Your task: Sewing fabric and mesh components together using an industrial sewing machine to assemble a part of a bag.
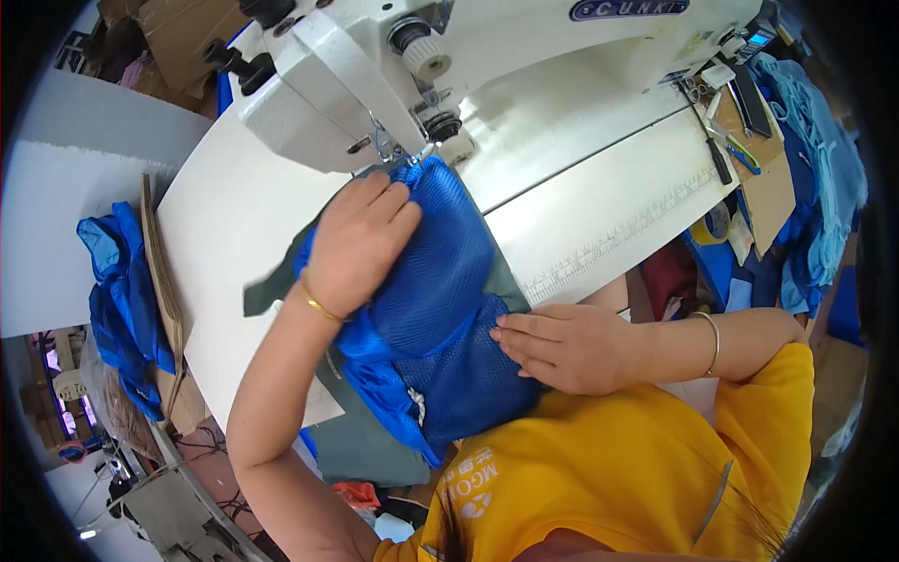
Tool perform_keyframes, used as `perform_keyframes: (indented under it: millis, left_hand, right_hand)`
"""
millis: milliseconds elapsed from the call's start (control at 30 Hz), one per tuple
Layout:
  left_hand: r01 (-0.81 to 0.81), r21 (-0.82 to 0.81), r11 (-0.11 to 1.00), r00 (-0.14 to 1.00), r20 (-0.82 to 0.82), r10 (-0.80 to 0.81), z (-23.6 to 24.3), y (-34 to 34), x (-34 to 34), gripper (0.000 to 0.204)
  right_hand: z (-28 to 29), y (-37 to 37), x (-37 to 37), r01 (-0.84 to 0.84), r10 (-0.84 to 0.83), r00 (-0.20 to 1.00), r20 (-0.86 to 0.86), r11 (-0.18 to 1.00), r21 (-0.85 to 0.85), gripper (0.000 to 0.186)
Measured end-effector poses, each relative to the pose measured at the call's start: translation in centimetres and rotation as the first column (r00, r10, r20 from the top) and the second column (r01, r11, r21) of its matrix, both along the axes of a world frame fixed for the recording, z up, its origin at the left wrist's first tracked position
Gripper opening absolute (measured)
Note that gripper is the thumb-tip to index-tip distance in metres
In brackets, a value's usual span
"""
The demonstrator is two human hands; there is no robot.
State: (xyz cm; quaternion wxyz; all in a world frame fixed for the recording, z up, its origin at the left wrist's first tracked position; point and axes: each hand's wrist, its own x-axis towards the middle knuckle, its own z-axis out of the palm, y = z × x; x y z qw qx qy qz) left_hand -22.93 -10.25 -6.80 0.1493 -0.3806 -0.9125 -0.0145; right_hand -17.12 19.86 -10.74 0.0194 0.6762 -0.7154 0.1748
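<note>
A white sewing machine (309, 94) stands over a pale bed, its presser foot (412, 155) on a blue mesh fabric piece (431, 225) layered with dark grey cloth (267, 290). My left hand (361, 239), a gold bangle on the wrist, grips the blue piece just left of and below the needle area, fingers bent and partly hidden. My right hand (571, 348) lies on the lower mesh section (468, 393), fingers extended and close together. The piece hangs over the front edge toward my yellow shirt (599, 450). A small white cord (417, 405) shows on it.
Blue garments (122, 300) lie beside cardboard at the left. At the right are scissors (698, 89), small tools, yellow tape (712, 225) and piled light blue cloth (805, 159). Cardboard boxes (178, 47) stand at the back left. A printed ruler (618, 229) runs along the machine bed's front.
</note>
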Motion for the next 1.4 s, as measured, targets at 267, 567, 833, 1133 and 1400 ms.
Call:
perform_keyframes:
  millis: [267,567,833,1133,1400]
  left_hand:
    - [-0.001,0.174,0.985,0.984,0.173,-0.029,-0.4,-1.5,-1.4,0.022]
    - [-0.189,0.473,0.861,0.945,0.325,0.029,-2.5,-3.0,-0.7,0.016]
    - [-0.111,0.381,0.918,0.981,0.188,0.041,-2.3,-2.8,-0.1,0.024]
    - [-0.473,0.599,0.647,0.86,0.475,0.189,-1.7,-2.7,-0.2,0.015]
    - [-0.69,0.288,0.664,0.673,0.595,0.44,-2.5,-1.0,-3.1,0.026]
  right_hand:
    - [0.5,-0.2,-0.3,0.006,-0.005,1.0,0.018,1.0,-0.028,0.039]
    - [4.5,-4.8,-6.5,0.605,-0.412,0.516,0.751,0.796,0.021,0.011]
    - [3.3,-10.8,-11.4,0.62,-0.374,-0.269,0.887,0.638,0.457,0.021]
    - [3.6,-10.7,-9.5,0.55,-0.407,-0.231,0.884,0.695,0.464,0.024]
    - [2.6,-10.7,-9.5,0.582,-0.471,-0.065,0.88,0.698,0.417,0.035]
